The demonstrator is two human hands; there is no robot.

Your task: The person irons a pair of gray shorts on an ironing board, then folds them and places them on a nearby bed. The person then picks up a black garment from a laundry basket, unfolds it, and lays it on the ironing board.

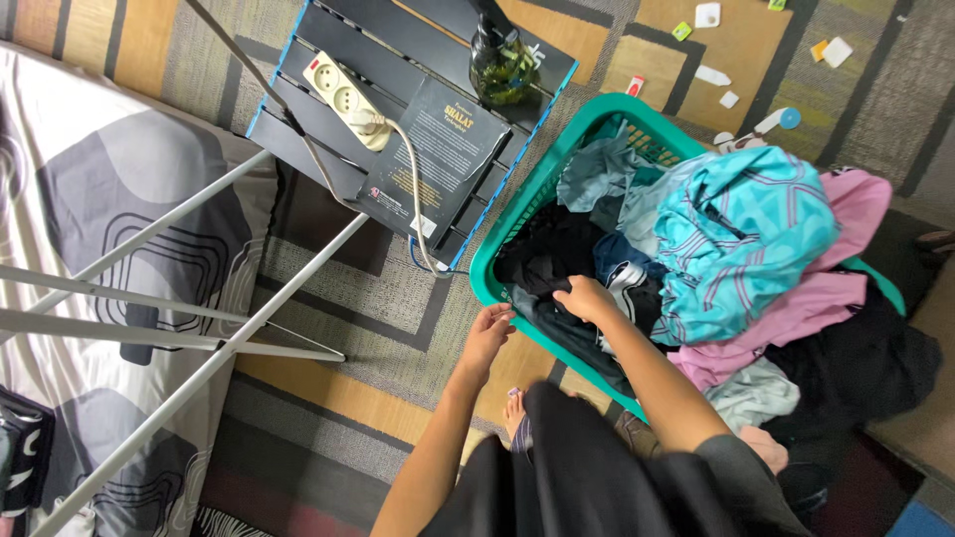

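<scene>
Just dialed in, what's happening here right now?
A person is bent over a green laundry basket heaped with clothes. Their right hand is down among the dark clothes inside it, while the left hand is at the near rim, fingers loose. A turquoise garment and a pink one lie piled on top. A white drying rack stands to the left, with no laundry on its visible bars. A book and a power strip lie on a black slatted table.

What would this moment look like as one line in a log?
right hand: in dark clothes, grip unclear | left hand: at teal laundry basket rim | turquoise garment: on top
</scene>
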